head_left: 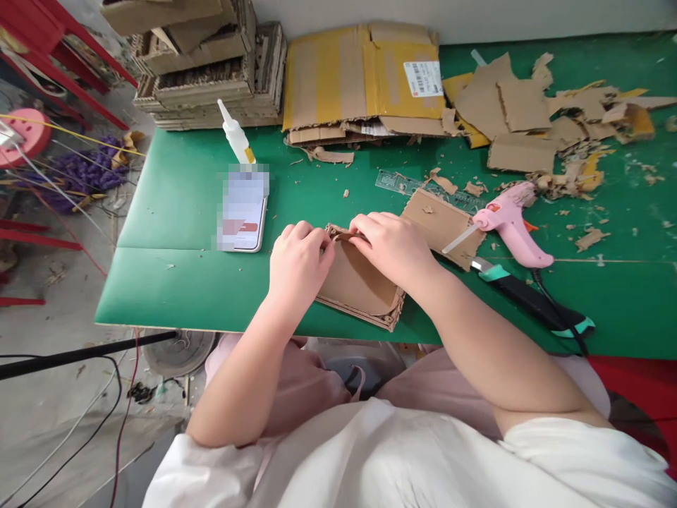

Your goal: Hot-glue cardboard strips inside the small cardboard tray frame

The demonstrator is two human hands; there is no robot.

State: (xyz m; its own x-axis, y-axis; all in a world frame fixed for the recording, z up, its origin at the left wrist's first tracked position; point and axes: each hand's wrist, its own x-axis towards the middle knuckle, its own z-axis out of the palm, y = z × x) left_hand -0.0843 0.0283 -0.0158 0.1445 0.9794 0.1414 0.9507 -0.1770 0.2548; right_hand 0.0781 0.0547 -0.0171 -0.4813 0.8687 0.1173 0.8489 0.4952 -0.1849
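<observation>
A shallow cardboard tray [362, 275] with layered corrugated edges lies in front of me near the table's front edge. Along its far side, a thin cardboard strip [345, 236] runs between my fingertips. My left hand [299, 264] is closed at the tray's far left corner, its thumb and fingers pinching the strip's end. Closed too, my right hand [394, 247] pinches the strip a little farther right and covers part of the tray's rim. Just right of it lies a flat cardboard piece [447, 229], with a clear ruler [405, 183] behind.
A pink glue gun [510, 222] and a utility knife [534, 300] lie on the right. At left are a phone [246, 212] and a white glue bottle [235, 134]. Stacked cardboard trays [211, 85], a flattened taped box [364, 77] and torn scraps [508, 99] line the back.
</observation>
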